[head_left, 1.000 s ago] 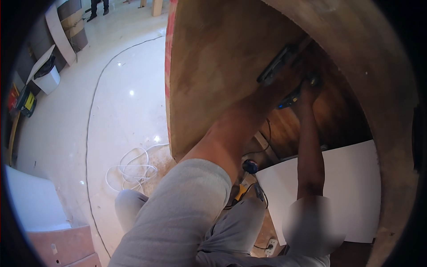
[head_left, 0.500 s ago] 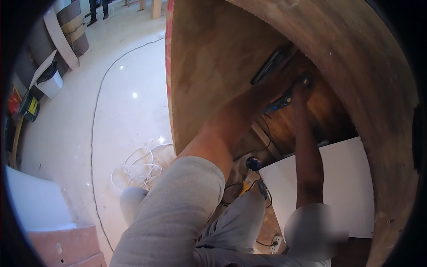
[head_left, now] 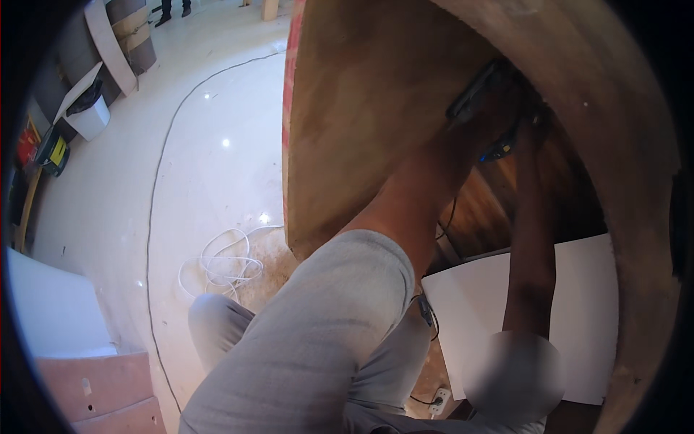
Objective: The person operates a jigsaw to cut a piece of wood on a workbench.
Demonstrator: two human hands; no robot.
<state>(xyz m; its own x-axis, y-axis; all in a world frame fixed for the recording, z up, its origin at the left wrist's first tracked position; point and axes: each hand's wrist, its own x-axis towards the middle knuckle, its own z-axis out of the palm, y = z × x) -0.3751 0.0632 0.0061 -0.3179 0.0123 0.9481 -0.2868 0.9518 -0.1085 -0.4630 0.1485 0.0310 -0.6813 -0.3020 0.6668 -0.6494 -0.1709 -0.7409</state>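
At upper right, a dark tool [head_left: 497,150] is gripped by the right hand [head_left: 532,130]; the left hand [head_left: 502,105], shadowed, cannot be read

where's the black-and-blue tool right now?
Head view, right of centre and upper half: the black-and-blue tool is inside the curved wooden structure, by the right hand, higher in the picture than the white panel.

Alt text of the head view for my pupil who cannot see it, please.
A person's left hand and right hand reach into a shadowed wooden shell, a blue tool near them, grip unclear. White cable lies coiled on the floor, left.
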